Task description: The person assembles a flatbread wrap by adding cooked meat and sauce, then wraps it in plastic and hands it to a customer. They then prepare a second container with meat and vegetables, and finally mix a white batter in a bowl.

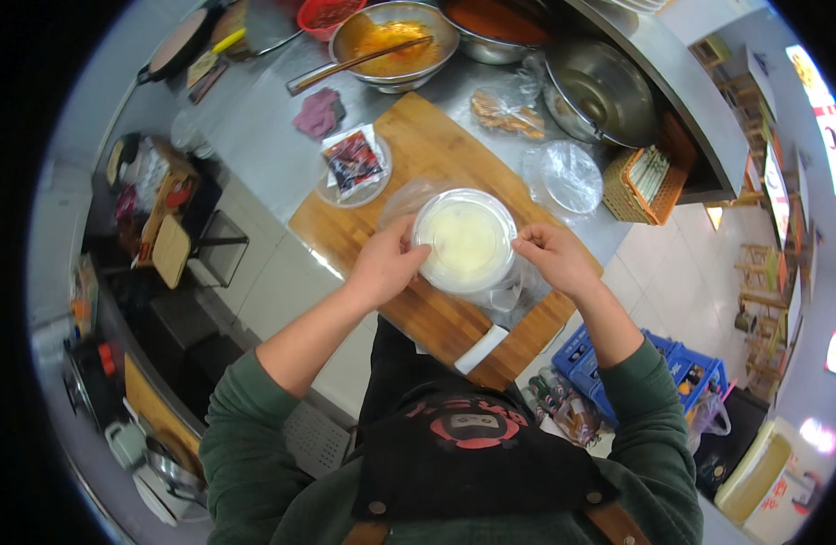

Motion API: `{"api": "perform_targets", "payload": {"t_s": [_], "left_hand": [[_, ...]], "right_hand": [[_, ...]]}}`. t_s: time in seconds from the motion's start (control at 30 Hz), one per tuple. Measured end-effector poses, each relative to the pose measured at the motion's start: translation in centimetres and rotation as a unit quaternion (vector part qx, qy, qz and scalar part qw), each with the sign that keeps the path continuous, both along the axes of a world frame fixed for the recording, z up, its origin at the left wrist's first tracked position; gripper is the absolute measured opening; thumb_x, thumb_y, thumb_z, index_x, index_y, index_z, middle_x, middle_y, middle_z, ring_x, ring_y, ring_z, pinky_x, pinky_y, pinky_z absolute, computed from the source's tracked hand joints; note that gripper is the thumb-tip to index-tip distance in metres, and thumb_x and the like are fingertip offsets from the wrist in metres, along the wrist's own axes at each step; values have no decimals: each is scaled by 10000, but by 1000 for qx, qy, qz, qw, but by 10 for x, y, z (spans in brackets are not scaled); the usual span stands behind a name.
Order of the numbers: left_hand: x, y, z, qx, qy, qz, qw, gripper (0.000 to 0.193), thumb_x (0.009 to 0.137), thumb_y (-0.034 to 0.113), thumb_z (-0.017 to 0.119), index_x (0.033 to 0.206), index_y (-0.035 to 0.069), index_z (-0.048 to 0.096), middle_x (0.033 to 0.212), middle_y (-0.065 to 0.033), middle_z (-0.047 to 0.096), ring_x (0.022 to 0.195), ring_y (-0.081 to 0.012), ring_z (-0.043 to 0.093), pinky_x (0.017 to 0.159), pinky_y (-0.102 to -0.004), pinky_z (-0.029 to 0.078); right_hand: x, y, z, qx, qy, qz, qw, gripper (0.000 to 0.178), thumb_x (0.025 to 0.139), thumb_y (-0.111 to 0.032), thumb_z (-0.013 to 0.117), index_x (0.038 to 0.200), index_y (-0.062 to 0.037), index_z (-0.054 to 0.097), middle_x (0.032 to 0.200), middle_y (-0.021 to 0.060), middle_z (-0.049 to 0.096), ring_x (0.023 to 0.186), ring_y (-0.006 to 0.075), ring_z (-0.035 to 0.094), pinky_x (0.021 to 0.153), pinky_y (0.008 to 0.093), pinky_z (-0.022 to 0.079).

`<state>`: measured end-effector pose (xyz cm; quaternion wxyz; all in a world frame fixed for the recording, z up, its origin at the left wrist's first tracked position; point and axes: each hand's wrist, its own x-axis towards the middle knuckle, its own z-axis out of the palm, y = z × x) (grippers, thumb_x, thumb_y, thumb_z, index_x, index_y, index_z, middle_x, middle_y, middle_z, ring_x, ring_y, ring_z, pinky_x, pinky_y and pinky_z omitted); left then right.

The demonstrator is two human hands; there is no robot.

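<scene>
Lidded plastic bowl (464, 241) of pale liquid is sitting on the wooden cutting board (418, 154), inside a clear bag. Left hand (384, 263) and right hand (554, 259) are pinching its rim; uneven pressing risks tipping it, spilling contents.

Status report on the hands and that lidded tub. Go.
Left hand and right hand grip round lidded tub from both sides. Tub sits in clear bag on cutting board. Nothing in the way.

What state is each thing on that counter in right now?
Round takeaway container: lidded, on the cutting board, gripped by both hands.
Left hand: on its rim.
Right hand: on its rim.
Sauce packet: sealed, lying in a clear lid.
Metal bowl: holds orange sauce, ladle inside.
</scene>
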<state>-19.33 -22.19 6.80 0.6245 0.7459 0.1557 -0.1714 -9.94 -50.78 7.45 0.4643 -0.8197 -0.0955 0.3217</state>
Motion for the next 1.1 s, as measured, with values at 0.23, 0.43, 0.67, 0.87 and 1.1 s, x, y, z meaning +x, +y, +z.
{"api": "perform_targets", "payload": {"t_s": [0.23,0.43,0.67,0.87,1.1], "left_hand": [[13,17,-40,15,16,-97,995,577,888,184,664,1405,-9,497,852,-113,630,744,-217,652,695,-358,522],[17,28,-50,43,25,-140,989,671,869,180,677,1459,-33,439,891,-148,636,816,-284,631,765,-381,511],[12,38,-52,57,41,-142,987,689,886,192,670,1490,-11,409,1041,-149,632,818,-267,634,783,-359,520],[-10,66,-51,4,-76,-119,990,532,920,99,641,1427,20,500,1046,-117,623,817,-186,641,747,-307,522],[16,154,-66,121,-61,221,966,442,981,188,662,1352,12,499,1082,-79,587,825,-126,617,713,-283,527]], "right_hand": [[8,5,-47,-31,79,-46,995,152,938,-158,721,921,-8,704,784,-41,629,710,49,528,637,245,447],[4,12,-68,-82,75,-54,992,225,897,-224,745,928,-3,732,757,33,676,673,99,575,633,295,485],[-1,23,-62,-127,17,-11,992,235,897,-222,720,972,1,727,805,104,710,717,178,647,674,334,517],[-1,52,-24,-204,-142,-4,969,222,903,-215,674,972,-10,721,929,178,699,856,320,689,771,413,538],[46,155,-16,-73,-161,37,984,328,927,-281,661,1077,9,687,1073,221,695,1007,362,670,859,456,523]]}}
